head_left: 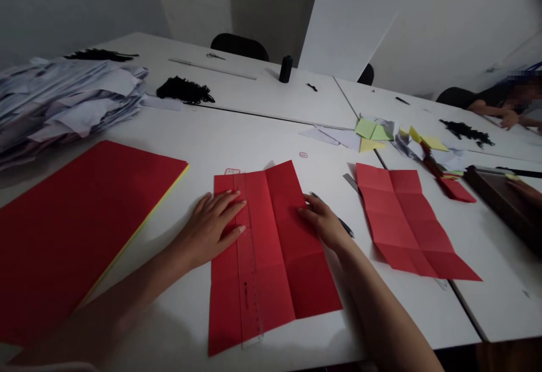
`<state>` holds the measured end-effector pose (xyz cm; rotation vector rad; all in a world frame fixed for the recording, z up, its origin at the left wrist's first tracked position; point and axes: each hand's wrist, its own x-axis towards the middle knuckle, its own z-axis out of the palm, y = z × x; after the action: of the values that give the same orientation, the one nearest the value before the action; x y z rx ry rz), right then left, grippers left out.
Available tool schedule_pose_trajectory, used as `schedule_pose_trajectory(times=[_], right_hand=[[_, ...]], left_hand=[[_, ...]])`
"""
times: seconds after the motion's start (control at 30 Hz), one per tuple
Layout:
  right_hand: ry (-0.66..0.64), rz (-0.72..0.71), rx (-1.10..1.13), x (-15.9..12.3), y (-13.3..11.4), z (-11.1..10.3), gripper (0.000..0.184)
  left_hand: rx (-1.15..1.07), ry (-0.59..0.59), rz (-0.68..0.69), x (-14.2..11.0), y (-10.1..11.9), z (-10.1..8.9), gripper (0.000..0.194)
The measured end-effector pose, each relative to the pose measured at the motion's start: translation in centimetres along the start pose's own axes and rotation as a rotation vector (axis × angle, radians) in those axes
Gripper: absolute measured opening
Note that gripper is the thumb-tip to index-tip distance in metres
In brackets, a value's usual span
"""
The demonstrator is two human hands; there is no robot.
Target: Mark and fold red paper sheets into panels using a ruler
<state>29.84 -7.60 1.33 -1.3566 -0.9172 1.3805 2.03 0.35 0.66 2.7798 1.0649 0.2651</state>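
Note:
A creased sheet of red paper (258, 231) lies before me, its right panel folded up at a slant. A clear ruler (249, 281) runs lengthwise over its left part. My left hand (215, 228) rests on the ruler and paper, fingers spread. At the sheet's right edge, my right hand (326, 225) has its thumb and fingers closed on the paper. A dark pen (346, 228) lies on the table, partly hidden beneath that hand. Further right is a second creased red sheet (402, 219), with a ruler end (350, 181) sticking out from under it.
Large red sheets (84, 219) are stacked at left, before a heap of white paper (76, 101). Black yarn (184, 90), a black spool (285, 69) and scissors (215, 56) lie behind. Coloured scraps (375, 129) lie back right. Another person's hand (527, 191) rests by a dark box (499, 202).

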Motion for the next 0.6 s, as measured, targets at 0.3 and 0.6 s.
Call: schedule_pose_trajectory(times=[0.3, 0.6], right_hand=[[0.046, 0.012, -0.056, -0.15, 0.07, 0.05, 0.041], [0.094, -0.053, -0.113, -0.3, 0.34, -0.56, 0.041]], left_hand=[[-0.015, 0.012, 0.031, -0.06, 0.02, -0.31, 0.054], [-0.042, -0.015, 0.04, 0.5, 0.55, -0.1, 0.055]])
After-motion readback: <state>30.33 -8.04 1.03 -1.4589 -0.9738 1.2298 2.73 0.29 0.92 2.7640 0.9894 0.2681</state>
